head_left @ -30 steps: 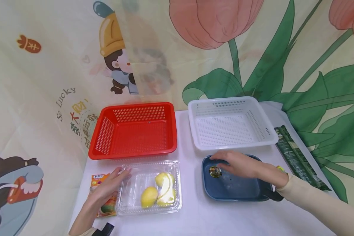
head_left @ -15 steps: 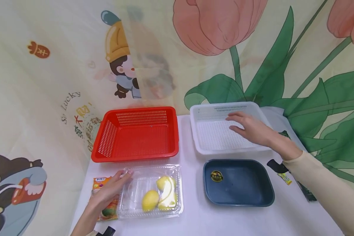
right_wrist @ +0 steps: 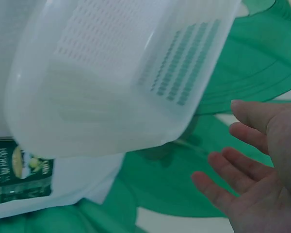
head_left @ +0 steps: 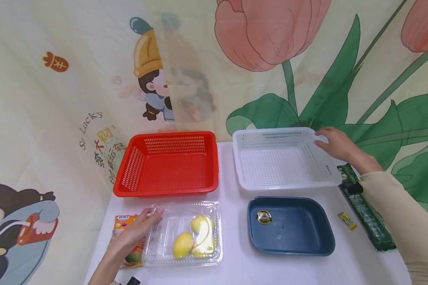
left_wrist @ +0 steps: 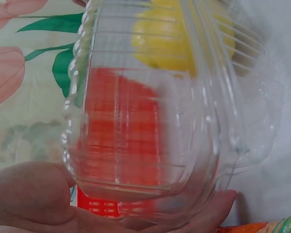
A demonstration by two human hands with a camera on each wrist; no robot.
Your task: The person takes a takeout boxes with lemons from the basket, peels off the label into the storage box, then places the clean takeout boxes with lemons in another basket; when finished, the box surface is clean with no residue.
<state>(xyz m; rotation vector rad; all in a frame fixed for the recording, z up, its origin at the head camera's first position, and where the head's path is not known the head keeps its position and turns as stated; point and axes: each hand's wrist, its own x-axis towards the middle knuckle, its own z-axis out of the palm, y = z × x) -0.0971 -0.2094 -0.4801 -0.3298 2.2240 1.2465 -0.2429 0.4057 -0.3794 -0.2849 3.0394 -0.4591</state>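
Versus 0.5 s earlier, the right hand (head_left: 337, 144) had been moved from over the middle of the white basket (head_left: 271, 162) to its right rim; the small yellow packet and green pack were left fully or mostly uncovered. Right fingers were spread apart, nothing held, rim just beside the fingertips with a gap seen from the right wrist. Clear container (head_left: 164, 247) was gripped at its far-left corner by the left hand (head_left: 139, 225), as before.
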